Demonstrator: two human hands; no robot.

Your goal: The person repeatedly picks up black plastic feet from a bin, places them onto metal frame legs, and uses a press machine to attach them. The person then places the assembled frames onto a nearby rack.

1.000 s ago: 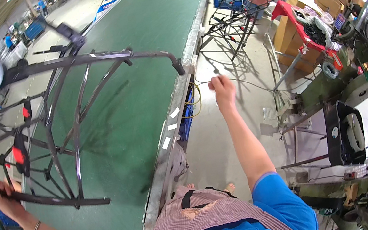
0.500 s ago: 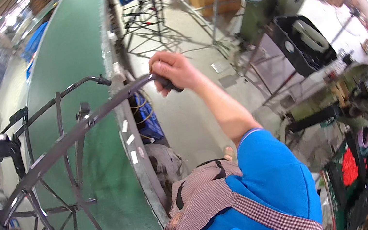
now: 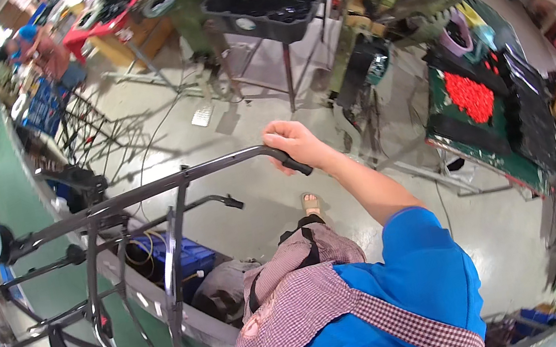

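Right hand (image 3: 296, 142) closed round end of dark metal frame (image 3: 148, 196), lifting it off green tabletop (image 3: 7, 199). Left hand unseen. Next: steady carry.

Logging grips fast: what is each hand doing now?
Left hand: not in view.
Right hand: closed around the end of the dark metal frame.
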